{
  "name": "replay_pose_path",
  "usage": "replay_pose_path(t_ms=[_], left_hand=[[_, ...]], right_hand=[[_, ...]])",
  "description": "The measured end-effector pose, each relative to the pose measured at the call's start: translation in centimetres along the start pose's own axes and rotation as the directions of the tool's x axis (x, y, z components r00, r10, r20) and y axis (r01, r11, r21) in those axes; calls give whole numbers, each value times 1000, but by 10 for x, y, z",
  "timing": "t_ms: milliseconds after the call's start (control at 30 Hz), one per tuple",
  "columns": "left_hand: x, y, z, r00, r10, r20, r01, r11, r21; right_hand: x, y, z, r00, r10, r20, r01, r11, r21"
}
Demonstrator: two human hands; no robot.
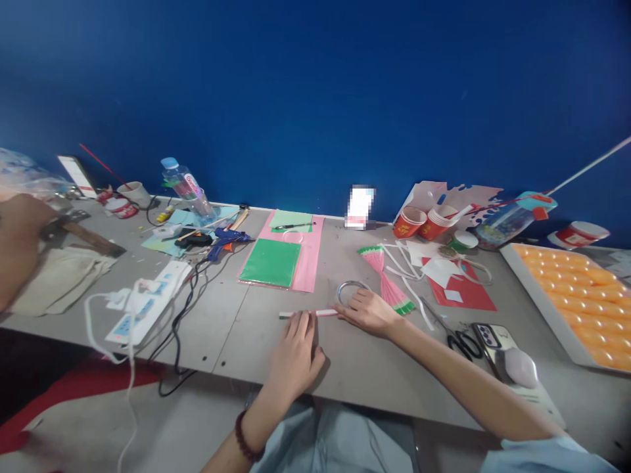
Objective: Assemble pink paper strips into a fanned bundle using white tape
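Observation:
A narrow folded paper strip [326, 313], white and pink with a green end, lies crosswise on the table. My left hand [297, 355] rests flat over the strip's left part, fingers stretched out. On the right end of the strip are the fingertips of my right hand [367, 312], spread and pressing down. A roll of clear tape [351, 286] lies just behind that hand, its near edge partly covered by the fingers. Close by on the right is a pleated paper fan piece [383, 279], pink with green and white ends, pinched at its middle.
Left stand a power strip [148, 302], blue glue gun [229, 242] and bottle [187, 187]. Green paper [271, 263] lies behind my hands. At right are scissors [461, 340], a phone [497, 348], red cups [410, 223] and a tray of orange balloons [582, 302]. Another person's arm [20, 243] shows far left.

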State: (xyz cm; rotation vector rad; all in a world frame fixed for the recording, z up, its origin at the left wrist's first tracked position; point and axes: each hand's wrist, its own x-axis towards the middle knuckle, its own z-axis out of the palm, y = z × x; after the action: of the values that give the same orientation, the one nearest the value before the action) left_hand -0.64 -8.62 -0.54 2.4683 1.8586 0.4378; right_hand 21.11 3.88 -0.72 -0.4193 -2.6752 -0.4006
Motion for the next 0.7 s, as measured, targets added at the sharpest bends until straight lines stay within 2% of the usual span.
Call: replay_pose_path(t_ms=[167, 700], left_hand=[[-2, 1, 9, 1000, 15, 18, -14, 1000, -10], [3, 1, 0, 999, 22, 23, -22, 999, -25]], right_hand=[[-5, 1, 1, 999, 21, 32, -22, 1000, 20], [-3, 2, -5, 999, 18, 50, -20, 999, 39]])
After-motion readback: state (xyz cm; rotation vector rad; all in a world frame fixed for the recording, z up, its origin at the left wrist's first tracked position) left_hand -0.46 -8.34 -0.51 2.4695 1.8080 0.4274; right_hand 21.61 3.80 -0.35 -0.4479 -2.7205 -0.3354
